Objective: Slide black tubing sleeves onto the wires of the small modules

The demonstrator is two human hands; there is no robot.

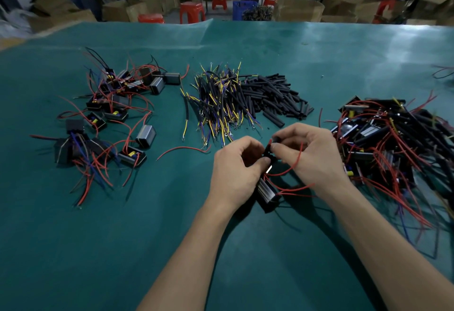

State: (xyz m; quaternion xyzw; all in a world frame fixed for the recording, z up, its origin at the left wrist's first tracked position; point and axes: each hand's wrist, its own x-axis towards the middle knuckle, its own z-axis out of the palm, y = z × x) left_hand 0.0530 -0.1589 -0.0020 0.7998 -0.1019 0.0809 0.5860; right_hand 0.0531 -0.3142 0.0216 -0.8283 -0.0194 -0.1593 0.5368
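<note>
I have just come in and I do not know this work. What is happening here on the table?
A person is fitting a black tubing sleeve onto a red wire of a small module. The left hand holds the module above the green table; the right hand pinches the sleeve. Loose sleeves lie behind, with piles of modules on the left and right.

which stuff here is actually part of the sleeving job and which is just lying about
In the job:
- left hand and right hand, both gripping the held module
- its red wire
- loose sleeves
- module pile, left
- module pile, right

Lying about:
- yellow-blue wire bundle
- red stools
- cardboard boxes
</note>
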